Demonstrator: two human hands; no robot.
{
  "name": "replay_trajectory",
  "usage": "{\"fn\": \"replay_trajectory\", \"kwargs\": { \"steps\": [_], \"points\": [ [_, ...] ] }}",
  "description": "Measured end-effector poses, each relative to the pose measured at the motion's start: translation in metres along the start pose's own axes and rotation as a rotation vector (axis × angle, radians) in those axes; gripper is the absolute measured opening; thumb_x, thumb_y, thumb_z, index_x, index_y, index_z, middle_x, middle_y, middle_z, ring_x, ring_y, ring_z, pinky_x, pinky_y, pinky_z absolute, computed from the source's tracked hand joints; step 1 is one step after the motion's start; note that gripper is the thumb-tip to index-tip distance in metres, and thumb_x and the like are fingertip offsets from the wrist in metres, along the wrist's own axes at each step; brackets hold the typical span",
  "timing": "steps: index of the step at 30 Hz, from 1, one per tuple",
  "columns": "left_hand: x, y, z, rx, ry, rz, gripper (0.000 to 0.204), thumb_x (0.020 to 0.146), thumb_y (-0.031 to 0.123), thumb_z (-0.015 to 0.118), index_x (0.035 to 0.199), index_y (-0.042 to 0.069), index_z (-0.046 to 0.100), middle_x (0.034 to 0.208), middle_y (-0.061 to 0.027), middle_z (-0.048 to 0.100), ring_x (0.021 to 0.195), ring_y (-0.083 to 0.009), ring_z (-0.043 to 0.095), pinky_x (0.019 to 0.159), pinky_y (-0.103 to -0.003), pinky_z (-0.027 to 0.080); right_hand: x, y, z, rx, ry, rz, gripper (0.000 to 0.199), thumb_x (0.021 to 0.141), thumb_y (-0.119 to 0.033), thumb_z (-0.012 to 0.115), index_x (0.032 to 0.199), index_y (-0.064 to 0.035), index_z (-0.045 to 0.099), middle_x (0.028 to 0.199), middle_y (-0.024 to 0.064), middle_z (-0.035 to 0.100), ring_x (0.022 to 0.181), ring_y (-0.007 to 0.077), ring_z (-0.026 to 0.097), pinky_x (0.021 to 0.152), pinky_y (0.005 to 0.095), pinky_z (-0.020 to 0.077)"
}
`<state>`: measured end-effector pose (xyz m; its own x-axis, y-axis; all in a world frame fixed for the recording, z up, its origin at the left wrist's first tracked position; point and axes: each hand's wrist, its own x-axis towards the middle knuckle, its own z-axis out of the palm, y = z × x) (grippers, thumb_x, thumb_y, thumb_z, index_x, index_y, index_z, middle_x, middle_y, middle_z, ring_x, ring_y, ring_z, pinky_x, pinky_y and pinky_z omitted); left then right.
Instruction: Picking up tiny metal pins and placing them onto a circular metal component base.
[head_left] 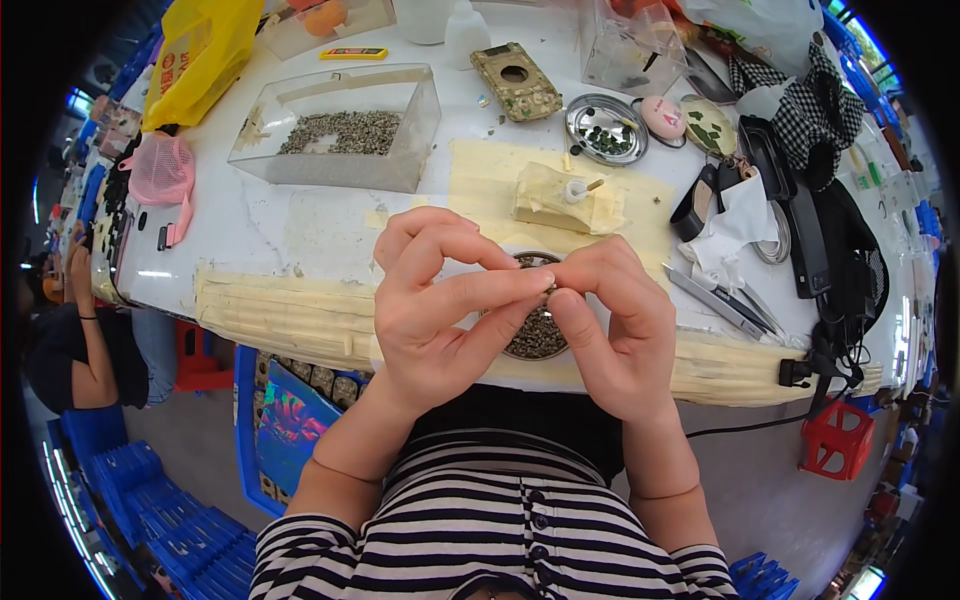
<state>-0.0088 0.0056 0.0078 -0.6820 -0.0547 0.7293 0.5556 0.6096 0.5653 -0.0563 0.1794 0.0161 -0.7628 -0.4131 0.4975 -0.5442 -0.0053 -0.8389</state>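
Note:
My left hand (440, 300) and my right hand (610, 320) meet fingertip to fingertip just above a small round metal dish (535, 335) filled with tiny grey-green pieces. Thumbs and forefingers of both hands pinch together at one spot; whatever small piece sits between them is hidden by the fingers. The dish rests at the near edge of the white table (320, 225), on a strip of yellowish tape padding (270, 310).
Behind stand a clear plastic box (340, 130) with grey-green pieces, a padded block (565, 195), a metal tray (606, 130) of dark bits, tweezers (720, 300), a yellow bag (195, 55) and black cables (840, 270). Another person (75, 330) sits at far left. A red stool (838, 440) stands lower right.

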Motion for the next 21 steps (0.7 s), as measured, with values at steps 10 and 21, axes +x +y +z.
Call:
{"fn": "replay_trajectory", "kwargs": {
  "steps": [10, 21],
  "points": [
    [-0.0018, -0.0008, 0.0014, 0.024, 0.032, -0.031, 0.029, 0.067, 0.005, 0.084, 0.094, 0.015, 0.078, 0.088, 0.0023, 0.065, 0.094, -0.0246, 0.052, 0.085, -0.035, 0.041, -0.0023, -0.0038, -0.0056, -0.096, 0.084, -0.116, 0.013, 0.078, 0.0, 0.077, 0.09, -0.0019, 0.072, 0.084, 0.0061, 0.065, 0.079, 0.0191, 0.055, 0.072, 0.0291, 0.0423],
    [-0.0011, -0.0007, 0.0006, 0.003, 0.006, -0.004, 0.029, 0.068, 0.006, 0.084, 0.094, 0.016, 0.078, 0.088, 0.0023, 0.066, 0.094, -0.0247, 0.052, 0.085, -0.035, 0.042, -0.0009, 0.002, -0.0002, -0.095, 0.066, -0.058, 0.012, 0.079, -0.004, 0.078, 0.091, -0.0042, 0.074, 0.082, 0.0058, 0.065, 0.076, 0.0207, 0.057, 0.068, 0.0298, 0.0446]
  ]
}}
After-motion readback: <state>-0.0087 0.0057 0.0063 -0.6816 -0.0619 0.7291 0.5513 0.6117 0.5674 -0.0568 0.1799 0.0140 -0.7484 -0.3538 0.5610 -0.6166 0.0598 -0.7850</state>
